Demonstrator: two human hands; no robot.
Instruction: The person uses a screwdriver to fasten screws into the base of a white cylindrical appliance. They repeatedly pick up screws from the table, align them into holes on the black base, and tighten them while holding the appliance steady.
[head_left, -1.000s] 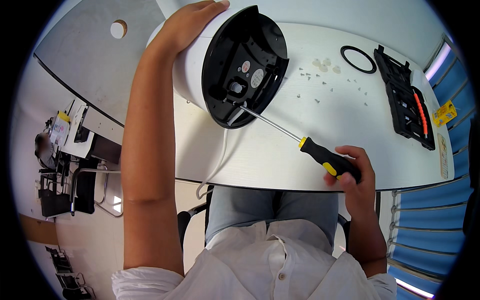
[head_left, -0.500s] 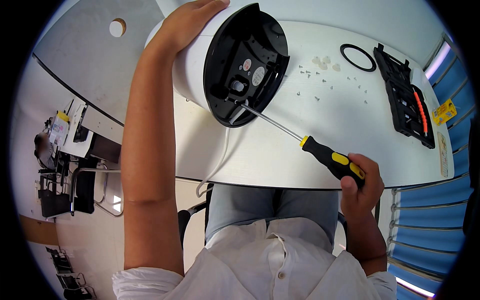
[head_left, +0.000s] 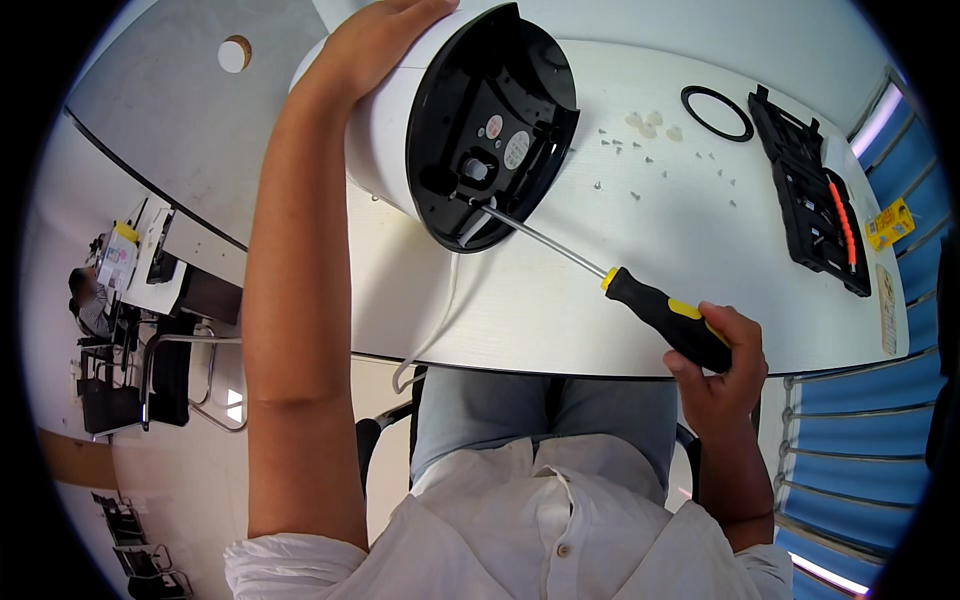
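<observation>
A white rounded appliance [head_left: 378, 150] lies on its side on the table, its black underside [head_left: 545, 90] turned toward the right. My left hand [head_left: 375, 45] lies over its upper left side and holds it; the fingertips reach the top edge of the view. In my right hand [head_left: 722, 375] is a screwdriver [head_left: 655, 308] with a black and yellow handle, the thumb and fingers closed around the grip's end. Its metal shaft slants up-left into the underside, near the lower rim. Exactly what the tip touches is too small to tell. A white cord [head_left: 440, 325] hangs from the appliance over the table edge.
Several small screws [head_left: 636, 196] and translucent rubber-like feet [head_left: 650, 128] lie scattered right of the appliance. Farther right are a black ring [head_left: 717, 113], an opened black tool case [head_left: 800, 190] with an orange flexible shaft [head_left: 842, 225], and a yellow box [head_left: 888, 224]. A person sits far left.
The screwdriver handle has turned about its axis, and my right fingers and thumb have shifted around it. My left hand and the appliance stay nearly in place.
</observation>
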